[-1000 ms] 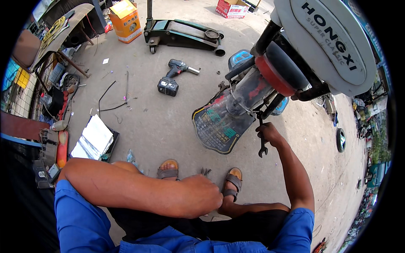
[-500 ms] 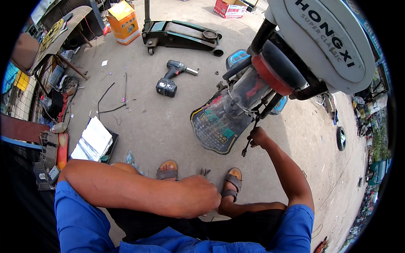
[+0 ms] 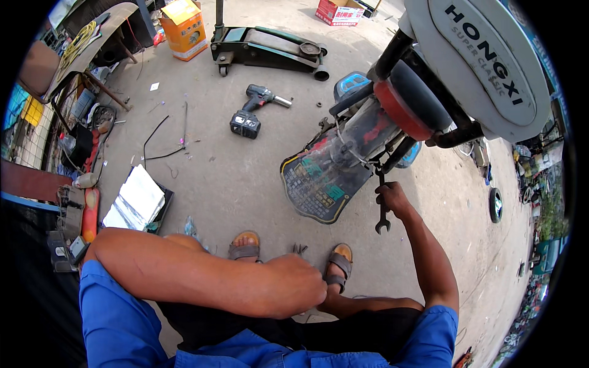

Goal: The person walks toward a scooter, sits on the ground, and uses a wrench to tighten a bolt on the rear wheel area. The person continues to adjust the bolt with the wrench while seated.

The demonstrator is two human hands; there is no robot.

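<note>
My right hand (image 3: 393,200) is closed around the shank of a dark wrench (image 3: 383,216). The wrench's open jaw points down toward me, and its upper end reaches the rear of a bike (image 3: 410,113), beside the dark printed mudguard (image 3: 319,190). Shadowed bike parts hide how that upper end sits. My left hand (image 3: 296,287) is closed in a fist in front of my lap, its fingers turned out of sight. Just beyond it, between my sandalled feet, shows a small dark tool end (image 3: 299,249); whether my left hand holds it I cannot make out.
On the concrete lie a cordless impact wrench (image 3: 254,110), a black cable (image 3: 161,153) and papers on a dark case (image 3: 136,202). Farther off stand a floor jack (image 3: 270,49), an orange box (image 3: 184,30) and a red box (image 3: 338,13). Clutter lines the left side.
My right hand and the wrench have swung a little to the right, and the wrench's open jaw now faces me more plainly. My left fist has barely shifted. The view has moved slightly.
</note>
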